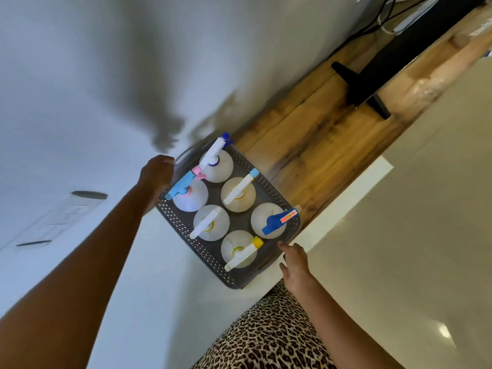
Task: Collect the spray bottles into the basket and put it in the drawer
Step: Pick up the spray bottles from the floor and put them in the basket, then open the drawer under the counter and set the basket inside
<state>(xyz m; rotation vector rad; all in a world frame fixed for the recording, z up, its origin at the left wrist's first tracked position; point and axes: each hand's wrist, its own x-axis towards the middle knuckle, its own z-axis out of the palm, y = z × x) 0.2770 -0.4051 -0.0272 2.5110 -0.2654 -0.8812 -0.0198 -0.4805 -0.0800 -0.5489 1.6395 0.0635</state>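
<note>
I have the dark grey perforated plastic basket (186, 230) between both hands, with six translucent white spray bottles (211, 222) standing upright inside it in two rows of three. My left hand (157, 177) sits at the far-left rim, fingers curled toward it; whether they actually grip the rim I cannot tell, as the edge hides them. My right hand (294, 262) is just beside the near-right corner, fingers loosely spread, holding nothing. The basket's long axis runs from that near corner away toward the wooden table (306, 145), and it appears to rest over the white drawer edge (346, 198). I judge the collecting done; lowering it in remains.
</note>
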